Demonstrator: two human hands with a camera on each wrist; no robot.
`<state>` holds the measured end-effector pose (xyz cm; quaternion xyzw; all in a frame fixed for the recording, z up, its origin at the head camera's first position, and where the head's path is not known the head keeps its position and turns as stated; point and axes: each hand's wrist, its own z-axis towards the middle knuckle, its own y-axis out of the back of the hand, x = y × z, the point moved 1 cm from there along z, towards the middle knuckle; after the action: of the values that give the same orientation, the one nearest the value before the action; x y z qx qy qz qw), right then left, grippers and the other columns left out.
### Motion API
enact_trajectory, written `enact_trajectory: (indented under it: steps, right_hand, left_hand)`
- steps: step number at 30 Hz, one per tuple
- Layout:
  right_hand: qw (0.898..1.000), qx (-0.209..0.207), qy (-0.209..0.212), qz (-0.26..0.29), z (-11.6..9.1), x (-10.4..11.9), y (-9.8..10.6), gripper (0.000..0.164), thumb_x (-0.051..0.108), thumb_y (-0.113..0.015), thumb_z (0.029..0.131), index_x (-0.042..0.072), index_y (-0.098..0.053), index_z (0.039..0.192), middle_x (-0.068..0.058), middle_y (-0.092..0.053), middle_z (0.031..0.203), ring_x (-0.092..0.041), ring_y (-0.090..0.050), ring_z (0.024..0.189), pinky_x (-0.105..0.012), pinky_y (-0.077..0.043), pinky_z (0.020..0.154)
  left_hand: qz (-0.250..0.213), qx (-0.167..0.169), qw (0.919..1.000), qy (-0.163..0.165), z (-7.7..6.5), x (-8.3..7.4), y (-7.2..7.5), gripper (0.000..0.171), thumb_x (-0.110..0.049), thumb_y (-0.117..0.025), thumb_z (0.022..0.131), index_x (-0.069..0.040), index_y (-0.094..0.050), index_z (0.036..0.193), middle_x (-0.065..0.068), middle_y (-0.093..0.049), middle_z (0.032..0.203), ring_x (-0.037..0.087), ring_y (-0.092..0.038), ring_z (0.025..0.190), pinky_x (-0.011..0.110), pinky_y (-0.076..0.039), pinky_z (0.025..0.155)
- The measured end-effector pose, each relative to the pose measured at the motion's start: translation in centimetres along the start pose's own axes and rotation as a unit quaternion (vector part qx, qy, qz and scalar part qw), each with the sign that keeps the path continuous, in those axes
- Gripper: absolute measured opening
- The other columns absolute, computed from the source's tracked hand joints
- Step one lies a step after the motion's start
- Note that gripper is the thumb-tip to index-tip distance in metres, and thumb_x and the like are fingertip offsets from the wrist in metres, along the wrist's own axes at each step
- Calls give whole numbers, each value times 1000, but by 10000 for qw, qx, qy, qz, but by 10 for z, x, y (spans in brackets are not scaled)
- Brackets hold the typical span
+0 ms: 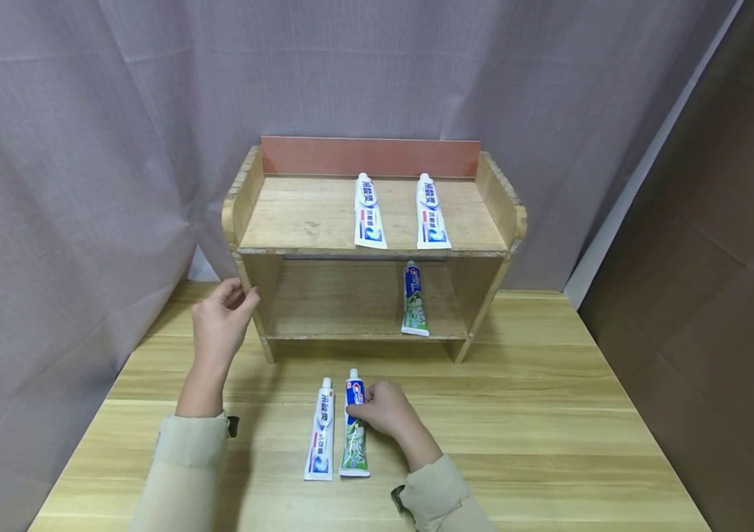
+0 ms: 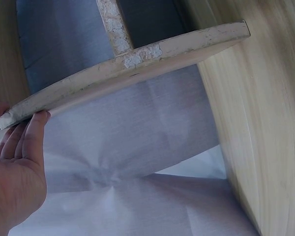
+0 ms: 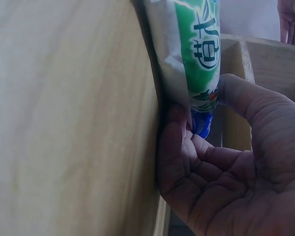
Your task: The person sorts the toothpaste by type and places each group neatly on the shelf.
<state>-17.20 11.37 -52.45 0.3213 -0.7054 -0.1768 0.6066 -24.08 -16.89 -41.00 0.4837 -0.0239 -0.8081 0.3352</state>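
My left hand [image 1: 222, 314] grips the edge of the wooden shelf's left side panel [image 2: 83, 81], with fingers on its outer face. On the table, my right hand [image 1: 390, 410] holds a blue-and-green toothpaste tube [image 1: 355, 436] between thumb and fingers; the right wrist view shows the thumb [image 3: 246, 96] on one side of it. Just left of that tube lies a white toothpaste tube [image 1: 320, 436], cap pointing toward the shelf. Another blue-and-green tube [image 1: 414, 303] lies on the lower shelf board, right of the middle.
The two-tier wooden shelf [image 1: 297, 222] stands at the back of the table [image 1: 537, 428]. On its upper board lie two white toothpaste tubes, one near the middle [image 1: 369, 214] and one farther right [image 1: 431, 214]. A grey curtain [image 1: 350, 66] hangs behind; a brown one [image 1: 703, 222] is at right.
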Motion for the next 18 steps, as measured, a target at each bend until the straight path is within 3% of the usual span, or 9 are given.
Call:
enact_trajectory:
  steps: [18]
  right_hand:
    - [9995,87,227,186,-2,-3,7,41,36,-77,85,15,-51,61,7,-46,53,-9,-40,48,-22,-34,45]
  left_hand:
    - [-17,-13,10000,52,0,1,-1,17,-19,-73,90,-5,-75,100,14,-76,96,27,-75,88,29,-60,76]
